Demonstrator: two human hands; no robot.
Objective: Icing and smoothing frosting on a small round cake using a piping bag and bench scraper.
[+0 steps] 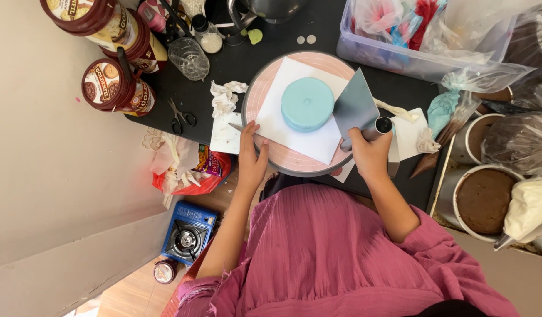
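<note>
On the black counter (pixel 318 29) sits a pink turntable (pixel 265 88) with a white board (pixel 294 138), and a round blue cake (pixel 307 104) rests at its middle. Right hand (pixel 369 154) is closed around the handle of a metal scraper (pixel 354 107), whose blade stands against the cake's right side. Left hand (pixel 251 158) lies open, fingers on the turntable's near-left edge, apart from the cake. Scissors (pixel 180 116) and crumpled tissue (pixel 225 97) lie to the left.

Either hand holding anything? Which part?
Right hand grips the scraper by its round handle, blade against the blue cake. Left hand holds nothing; it rests on the turntable edge.
</note>
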